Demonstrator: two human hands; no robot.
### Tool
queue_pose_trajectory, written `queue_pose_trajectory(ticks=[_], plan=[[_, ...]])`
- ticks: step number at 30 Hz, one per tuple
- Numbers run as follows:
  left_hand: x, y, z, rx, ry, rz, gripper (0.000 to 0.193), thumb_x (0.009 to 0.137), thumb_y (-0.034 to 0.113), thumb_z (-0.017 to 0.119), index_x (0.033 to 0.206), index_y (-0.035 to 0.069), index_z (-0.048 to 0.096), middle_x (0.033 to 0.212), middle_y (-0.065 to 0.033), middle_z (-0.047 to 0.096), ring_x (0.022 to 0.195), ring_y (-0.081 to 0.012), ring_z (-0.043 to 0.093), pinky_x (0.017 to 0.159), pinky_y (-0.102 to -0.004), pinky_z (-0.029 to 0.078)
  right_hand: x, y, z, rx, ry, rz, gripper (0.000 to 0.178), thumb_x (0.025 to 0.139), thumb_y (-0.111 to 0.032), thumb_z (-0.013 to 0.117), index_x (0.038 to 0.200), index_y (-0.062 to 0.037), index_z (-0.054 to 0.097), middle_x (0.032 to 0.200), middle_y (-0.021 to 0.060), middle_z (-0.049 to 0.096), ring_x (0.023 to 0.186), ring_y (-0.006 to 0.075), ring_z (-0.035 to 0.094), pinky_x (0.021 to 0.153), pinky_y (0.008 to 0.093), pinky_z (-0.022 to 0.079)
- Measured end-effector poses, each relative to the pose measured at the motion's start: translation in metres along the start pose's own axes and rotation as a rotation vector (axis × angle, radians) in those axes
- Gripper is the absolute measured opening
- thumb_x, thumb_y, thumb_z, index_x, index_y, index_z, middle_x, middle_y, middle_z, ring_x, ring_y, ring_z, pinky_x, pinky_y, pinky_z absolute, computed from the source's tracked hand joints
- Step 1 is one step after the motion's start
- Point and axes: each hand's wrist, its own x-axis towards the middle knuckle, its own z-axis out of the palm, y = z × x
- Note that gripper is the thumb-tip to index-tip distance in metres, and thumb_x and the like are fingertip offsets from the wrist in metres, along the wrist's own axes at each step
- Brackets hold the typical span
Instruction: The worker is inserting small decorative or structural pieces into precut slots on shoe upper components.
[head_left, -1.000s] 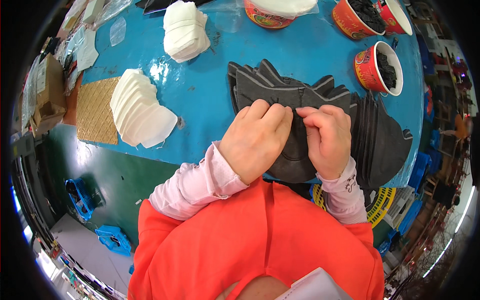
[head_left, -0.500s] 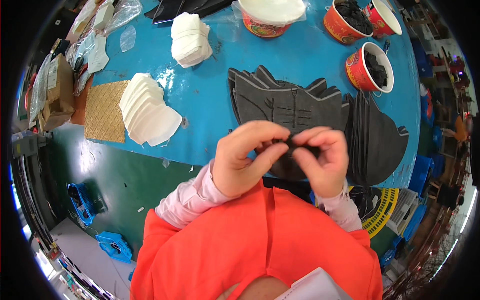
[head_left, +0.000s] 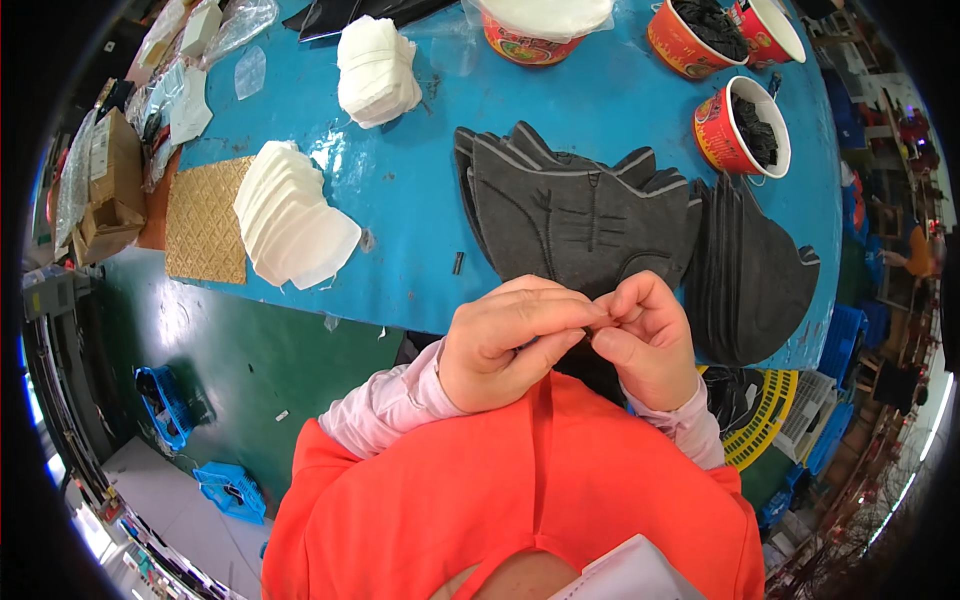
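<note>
My left hand (head_left: 520, 335) and my right hand (head_left: 650, 340) meet fingertip to fingertip just in front of the table's near edge. Both are closed in a pinch; a tiny dark bit shows between them, too small to name. Beyond my fingers lies a pile of black folded face masks (head_left: 590, 225) with grey edging, fanned at the top. Beside it on the right stands a tight row of more black face masks (head_left: 745, 290). A small black strip (head_left: 458, 263) rests on the table left of the pile.
The blue table (head_left: 400, 215) also carries fanned white mask-shaped pieces (head_left: 295, 225) by a gold patterned board (head_left: 208, 220), a white bundle (head_left: 378, 75), a lidded tub (head_left: 535, 40) and red tubs of black material (head_left: 715, 125). A yellow basket (head_left: 770, 410) sits below, right.
Both hands have come down toward my body, still pinched together. The lower part of the mask pile and the small black strip show more fully now.
</note>
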Motion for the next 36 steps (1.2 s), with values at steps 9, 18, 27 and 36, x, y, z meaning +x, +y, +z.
queue_pose_trajectory(ticks=[9,18,27,36], plan=[[0.007,-0.007,-0.001,0.125,0.033,0.107,0.034,0.073,-0.011,0.074,0.106,-0.001,0.070,0.092,-0.0128,0.072,0.083,-0.0266,0.070,0.074,-0.0331,0.054,0.004,-0.001,0.007,-0.138,0.008,-0.047,0.028,0.089,0.009,0.065,0.098,-0.0073,0.044,0.103,0.0083,0.061,0.093,0.0104,0.057,0.084,0.0258,0.048],[0.012,-0.012,-0.018,0.520,0.103,0.169,0.032,0.070,-0.012,0.073,0.099,0.000,0.070,0.089,-0.0105,0.068,0.077,-0.0268,0.065,0.068,-0.0338,0.053,0.047,-0.012,-0.006,-1.072,0.201,-0.620,0.026,0.083,0.009,0.068,0.094,-0.0072,0.050,0.091,0.0053,0.064,0.083,0.0153,0.060,0.075,0.0291,0.045],[0.005,-0.020,-0.020,0.736,-0.028,0.203,0.039,0.065,-0.007,0.069,0.103,0.000,0.067,0.108,-0.0126,0.068,0.082,-0.0273,0.064,0.070,-0.0349,0.052,0.072,-0.012,-0.011,-1.488,0.028,-0.721,0.025,0.076,0.004,0.071,0.092,-0.0096,0.057,0.085,0.0010,0.061,0.083,0.0237,0.061,0.079,0.0363,0.042],[0.026,-0.011,-0.012,1.051,-0.250,0.145,0.033,0.071,0.007,0.064,0.103,0.000,0.065,0.121,-0.0143,0.066,0.090,-0.0221,0.060,0.076,-0.0322,0.051,0.070,-0.008,-0.006,-1.463,0.154,-0.693,0.024,0.076,0.005,0.069,0.093,-0.0078,0.059,0.086,0.0037,0.062,0.083,0.0260,0.061,0.078,0.0371,0.044]])
